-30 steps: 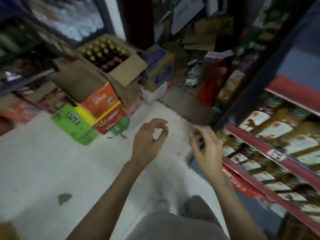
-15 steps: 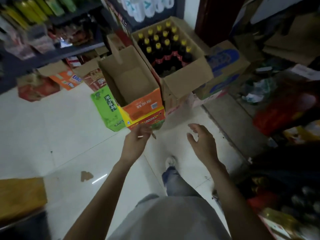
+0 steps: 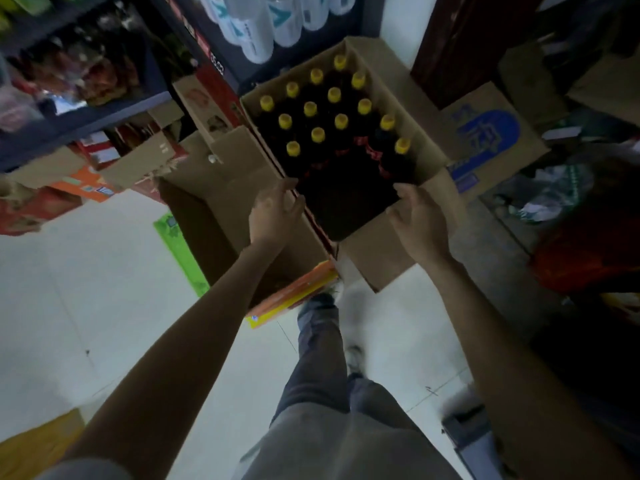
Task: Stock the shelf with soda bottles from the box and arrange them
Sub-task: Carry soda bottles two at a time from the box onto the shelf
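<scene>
An open cardboard box point(image 3: 427, 147) stands on the floor ahead, holding several dark soda bottles point(image 3: 341, 135) with yellow caps and red labels. The near part of the box is dark and shows no caps. My left hand point(image 3: 273, 213) hovers at the box's near left edge, fingers apart and holding nothing. At the near right corner, over the folded-down flap, my right hand point(image 3: 420, 220) is likewise spread with nothing in it. No shelf on the right shows in this view.
An empty orange and green carton point(image 3: 221, 216) stands open left of the bottle box. A blue-printed carton point(image 3: 491, 140) sits to its right. Shelves point(image 3: 86, 109) with goods line the far left; clear water bottles point(image 3: 263, 26) lie above. White tiled floor point(image 3: 86, 306) spreads underfoot.
I have turned away from the right-hand shelf and stepped toward the box. Both hands have moved forward from mid-air to the box's near edge.
</scene>
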The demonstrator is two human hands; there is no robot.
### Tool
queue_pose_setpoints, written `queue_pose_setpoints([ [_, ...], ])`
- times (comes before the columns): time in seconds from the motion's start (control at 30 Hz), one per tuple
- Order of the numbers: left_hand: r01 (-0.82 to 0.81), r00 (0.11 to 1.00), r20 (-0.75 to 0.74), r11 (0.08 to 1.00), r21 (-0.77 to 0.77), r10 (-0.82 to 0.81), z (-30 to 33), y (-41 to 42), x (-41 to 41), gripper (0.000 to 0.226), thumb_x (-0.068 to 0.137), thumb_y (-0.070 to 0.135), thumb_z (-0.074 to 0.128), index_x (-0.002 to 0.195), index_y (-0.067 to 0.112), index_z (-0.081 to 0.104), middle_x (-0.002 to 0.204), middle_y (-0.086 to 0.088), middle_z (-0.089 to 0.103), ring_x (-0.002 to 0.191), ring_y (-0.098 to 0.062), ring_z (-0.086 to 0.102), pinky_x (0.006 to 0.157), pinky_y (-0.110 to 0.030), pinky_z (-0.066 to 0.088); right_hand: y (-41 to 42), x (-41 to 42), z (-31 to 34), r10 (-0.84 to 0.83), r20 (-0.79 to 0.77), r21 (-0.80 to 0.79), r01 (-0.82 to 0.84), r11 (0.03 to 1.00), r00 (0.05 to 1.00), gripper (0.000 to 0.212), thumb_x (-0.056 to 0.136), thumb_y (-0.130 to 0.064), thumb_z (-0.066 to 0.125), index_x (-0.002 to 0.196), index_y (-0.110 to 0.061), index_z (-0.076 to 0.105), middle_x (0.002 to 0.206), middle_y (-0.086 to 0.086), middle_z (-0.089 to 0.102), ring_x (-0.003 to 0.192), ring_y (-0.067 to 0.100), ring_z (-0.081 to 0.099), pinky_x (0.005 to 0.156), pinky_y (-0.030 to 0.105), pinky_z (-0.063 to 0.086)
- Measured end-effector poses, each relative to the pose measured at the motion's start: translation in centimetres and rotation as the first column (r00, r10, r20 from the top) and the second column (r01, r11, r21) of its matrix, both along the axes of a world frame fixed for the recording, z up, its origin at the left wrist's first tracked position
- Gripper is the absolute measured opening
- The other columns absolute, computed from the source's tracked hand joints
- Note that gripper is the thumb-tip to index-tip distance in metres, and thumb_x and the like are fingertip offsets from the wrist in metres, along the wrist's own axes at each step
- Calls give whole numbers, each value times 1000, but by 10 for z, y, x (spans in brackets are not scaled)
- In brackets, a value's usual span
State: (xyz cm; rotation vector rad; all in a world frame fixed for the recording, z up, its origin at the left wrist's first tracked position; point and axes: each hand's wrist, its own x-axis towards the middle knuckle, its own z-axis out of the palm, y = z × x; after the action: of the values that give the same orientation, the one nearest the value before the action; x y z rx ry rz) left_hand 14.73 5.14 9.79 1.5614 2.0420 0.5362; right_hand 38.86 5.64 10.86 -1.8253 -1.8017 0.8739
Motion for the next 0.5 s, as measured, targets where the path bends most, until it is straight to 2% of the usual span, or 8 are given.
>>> queue_pose_setpoints([
  [0.1,52,998,-40,999,-12,-53,-23,55,-17,39,91,27,58,128,15,53,125,-9,58,118,-27,51,95,-41,44,51,-14,-30,-59,51,-33,61,998,997,49,93,-20,60,138,-14,44,136,10,51,125,25,49,91,31,41],
  [0.23,147,973,-173,988,-53,-154,-46,108,-35,46,89,25,60,132,16,48,134,-9,50,128,-29,43,106,-44,30,103,-26,-67,-199,218,-52,215,975,955,60,90,-20,63,142,-6,36,139,18,45,129,34,43,97,43,42],
  [0.33,226,932,-260,966,-125,-252,-62,134,-44,51,89,26,60,136,16,44,137,-8,47,130,-30,39,106,-44,29,129,-27,-86,-267,351,-86,315,945,898,66,90,-21,63,144,-5,30,140,21,41,129,38,40,99,48,38],
  [0.43,263,882,-350,946,-189,-315,-76,150,-49,52,89,29,60,137,17,43,136,-7,50,127,-29,41,103,-46,29,144,-27,-99,-294,370,-132,363,922,881,69,90,-21,64,146,-8,26,144,19,38,132,38,38,96,49,42],
  [0.5,271,864,-383,942,-195,-328,-81,156,-49,47,89,32,59,133,19,47,130,-4,55,124,-28,44,102,-48,28,150,-27,-106,-310,376,-129,381,916,873,65,88,-21,66,143,-10,32,143,20,40,130,38,40,91,48,45],
])
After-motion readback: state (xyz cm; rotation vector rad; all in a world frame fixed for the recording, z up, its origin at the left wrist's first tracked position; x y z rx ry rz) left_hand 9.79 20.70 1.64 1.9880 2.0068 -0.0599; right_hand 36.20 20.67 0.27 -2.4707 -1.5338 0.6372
